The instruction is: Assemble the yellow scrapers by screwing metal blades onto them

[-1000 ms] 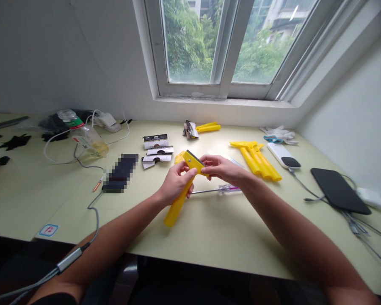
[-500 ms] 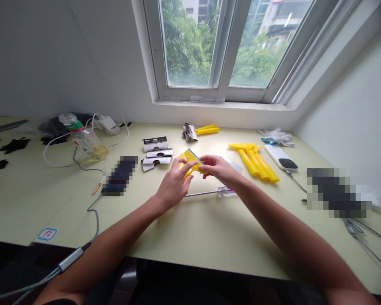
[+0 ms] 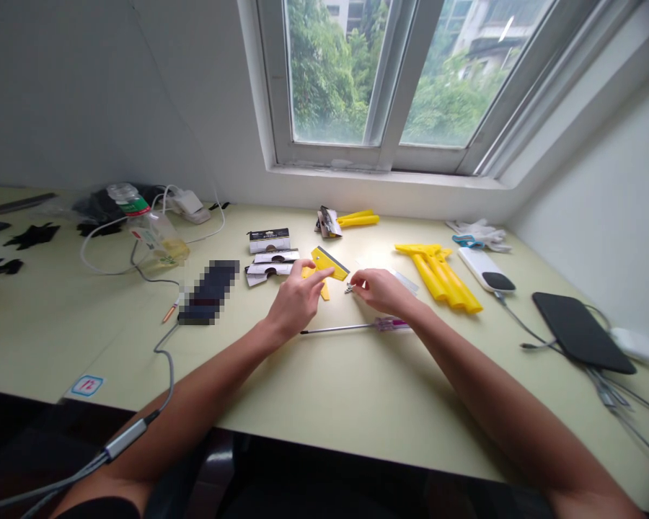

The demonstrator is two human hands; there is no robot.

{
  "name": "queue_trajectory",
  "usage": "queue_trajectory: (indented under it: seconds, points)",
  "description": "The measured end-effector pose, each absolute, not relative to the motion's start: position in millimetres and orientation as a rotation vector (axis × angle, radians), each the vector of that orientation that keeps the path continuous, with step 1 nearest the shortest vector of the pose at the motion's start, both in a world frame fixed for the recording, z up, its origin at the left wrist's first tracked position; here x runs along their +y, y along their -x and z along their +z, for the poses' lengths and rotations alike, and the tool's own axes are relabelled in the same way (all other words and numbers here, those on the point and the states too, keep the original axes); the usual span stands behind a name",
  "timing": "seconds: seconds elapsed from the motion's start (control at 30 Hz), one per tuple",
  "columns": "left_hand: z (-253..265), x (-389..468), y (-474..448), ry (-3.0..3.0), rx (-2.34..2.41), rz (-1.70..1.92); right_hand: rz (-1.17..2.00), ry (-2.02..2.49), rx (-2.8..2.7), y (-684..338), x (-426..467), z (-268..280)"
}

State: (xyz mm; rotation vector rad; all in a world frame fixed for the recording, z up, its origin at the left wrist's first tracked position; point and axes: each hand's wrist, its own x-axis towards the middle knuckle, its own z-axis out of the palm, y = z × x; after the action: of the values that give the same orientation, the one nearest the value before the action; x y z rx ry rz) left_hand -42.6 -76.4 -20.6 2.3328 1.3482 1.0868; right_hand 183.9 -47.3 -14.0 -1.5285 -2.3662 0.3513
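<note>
Near the middle of the table, my left hand [image 3: 295, 301] holds a yellow scraper head [image 3: 329, 264] with a dark blade edge, fingers closed over its lower left part. My right hand [image 3: 379, 290] is beside it, thumb and fingers pinched on small shiny metal pieces [image 3: 349, 287] that look like screws. It is apart from the scraper head. A screwdriver [image 3: 346, 329] with a clear and purple handle lies just below both hands. Behind my right hand, a thin clear sheet [image 3: 405, 280] is partly hidden.
Yellow handles [image 3: 438, 277] lie to the right, near a white device [image 3: 487, 269] and gloves [image 3: 481, 234]. Opened cardboard packs [image 3: 270, 239] stand at the back left. A bottle [image 3: 154, 234], a blurred-out dark item [image 3: 208, 292], cables and a black slab [image 3: 581, 330] lie farther out.
My right hand has let go of the scraper head and moved slightly down and right, to the small metal pieces. My left hand still holds the scraper head. The view has shifted slightly.
</note>
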Motion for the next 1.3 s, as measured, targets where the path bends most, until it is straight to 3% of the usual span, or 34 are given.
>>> queue_trajectory:
  seconds: [0.27,0.53,0.83,1.3]
  points:
    - [-16.5,-79.5,36.2,-1.724,1.031,1.217,0.188,1.604,-2.457,-180.2,-50.8,-20.9]
    - [-12.6,-75.0,33.0,-1.108,0.724,1.16,0.294,1.519,-2.39,-182.9,-55.3,6.3]
    - [-16.6,-86.7,23.8,-1.072,0.658,1.081,0.02,1.165,-2.204,-163.7,-79.9,33.6]
    - [-13.6,-96.3,19.5,-1.058,0.664,1.038,-0.029,1.062,-2.136,-156.4,-80.7,19.4]
